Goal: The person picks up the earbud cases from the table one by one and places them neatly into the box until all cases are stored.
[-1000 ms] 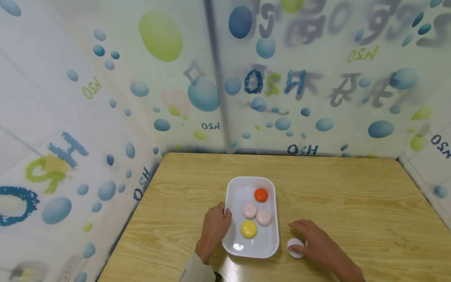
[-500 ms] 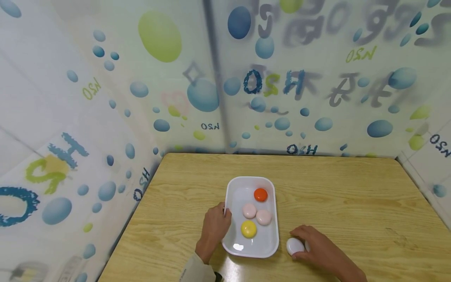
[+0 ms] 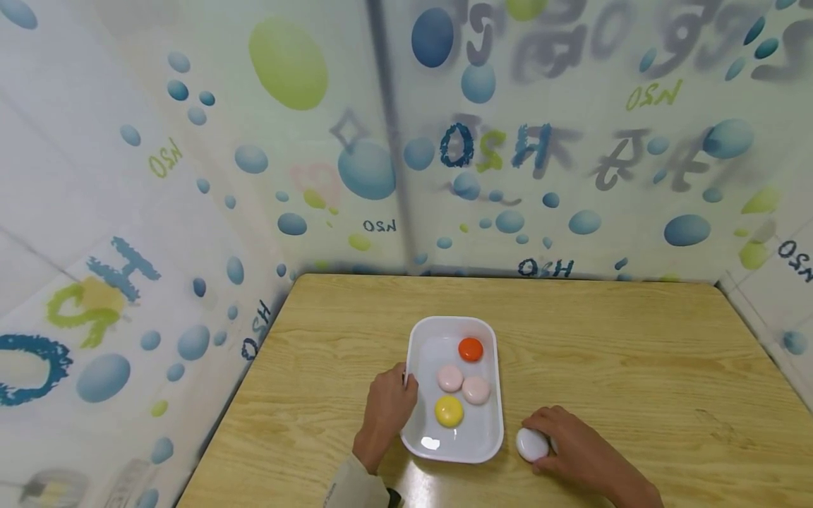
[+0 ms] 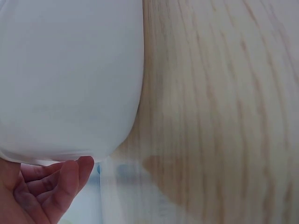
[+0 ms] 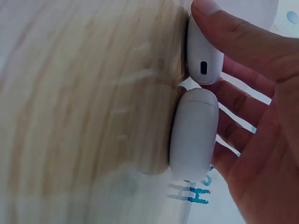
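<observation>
My left hand [image 3: 389, 401] grips the left rim of a white tray [image 3: 419, 446], fingers curled at its edge in the left wrist view. Inside the tray lie a red-orange rounded piece [image 3: 471, 349], two pale pink ones [image 3: 449, 379] and a yellow one [image 3: 449, 411]. Right of the tray, my right hand [image 3: 578, 448] pinches a white earbud case [image 3: 531, 444] between thumb and fingers, low at the tabletop. The right wrist view shows the charging port on that case [image 5: 204, 58]. A second white case [image 5: 194, 135] with a lid seam stands right beside it, under the palm.
The wooden table [image 3: 635, 339] reaches back to a wall [image 3: 571, 176] printed with blue and green bubbles and lettering. A similar printed wall [image 3: 209, 212] runs along the left side.
My right hand's thumb and fingers have closed around the white earbud case, and the second white case shows behind it. The left hand and tray have not moved.
</observation>
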Demonstrator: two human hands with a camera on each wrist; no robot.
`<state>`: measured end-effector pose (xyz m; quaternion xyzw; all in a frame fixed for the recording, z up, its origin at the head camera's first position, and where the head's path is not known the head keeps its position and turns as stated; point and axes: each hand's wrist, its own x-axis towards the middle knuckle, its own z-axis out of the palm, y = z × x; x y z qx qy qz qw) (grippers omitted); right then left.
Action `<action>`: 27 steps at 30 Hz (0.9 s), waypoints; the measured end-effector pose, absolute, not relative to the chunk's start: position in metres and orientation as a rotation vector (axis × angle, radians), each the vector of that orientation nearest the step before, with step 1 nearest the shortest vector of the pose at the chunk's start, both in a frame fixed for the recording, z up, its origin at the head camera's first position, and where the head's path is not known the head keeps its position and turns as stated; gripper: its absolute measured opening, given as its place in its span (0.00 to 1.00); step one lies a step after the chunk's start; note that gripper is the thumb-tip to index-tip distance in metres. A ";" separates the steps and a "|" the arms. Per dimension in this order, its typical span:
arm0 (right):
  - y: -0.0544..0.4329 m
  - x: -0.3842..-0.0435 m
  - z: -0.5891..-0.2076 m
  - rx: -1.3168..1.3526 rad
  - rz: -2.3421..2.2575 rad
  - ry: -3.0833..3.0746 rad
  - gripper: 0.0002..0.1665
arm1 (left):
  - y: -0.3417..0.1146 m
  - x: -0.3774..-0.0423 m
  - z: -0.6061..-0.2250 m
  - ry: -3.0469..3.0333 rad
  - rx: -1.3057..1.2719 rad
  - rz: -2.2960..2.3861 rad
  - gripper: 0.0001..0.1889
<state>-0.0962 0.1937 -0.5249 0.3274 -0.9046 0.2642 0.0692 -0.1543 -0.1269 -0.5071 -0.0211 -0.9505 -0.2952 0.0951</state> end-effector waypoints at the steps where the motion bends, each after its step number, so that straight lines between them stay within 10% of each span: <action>1: 0.194 -0.096 -0.525 0.986 0.798 -2.724 0.30 | -0.127 -0.154 -0.507 -2.820 -0.062 -0.878 0.06; 27: 0.175 -0.123 -0.497 0.598 0.800 -2.725 0.32 | -0.127 -0.154 -0.506 -2.812 -0.072 -0.899 0.07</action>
